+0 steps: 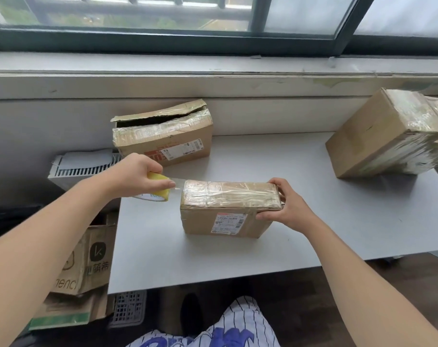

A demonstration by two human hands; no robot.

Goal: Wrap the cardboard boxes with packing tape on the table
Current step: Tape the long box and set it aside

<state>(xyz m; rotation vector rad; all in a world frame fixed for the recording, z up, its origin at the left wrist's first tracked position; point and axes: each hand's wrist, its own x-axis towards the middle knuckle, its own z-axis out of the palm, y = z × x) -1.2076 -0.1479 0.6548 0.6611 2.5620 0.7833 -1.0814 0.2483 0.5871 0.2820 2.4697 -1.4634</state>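
A small cardboard box (225,216) with a shipping label stands on the grey table (313,221), its top covered in clear tape. My right hand (280,205) grips its right end. My left hand (137,175) holds a yellow tape roll (157,189) just left of the box. A short clear strip runs from the roll to the box's top left edge. A second box (165,141) with a torn-open top sits at the back left. A third, heavily taped box (391,136) lies tilted at the back right.
A wall and window sill (213,71) run behind the table. Left of the table stand a white slatted unit (82,166) and brown paper bags (87,266) on the floor. A plastic crate (129,309) sits under the table's front edge.
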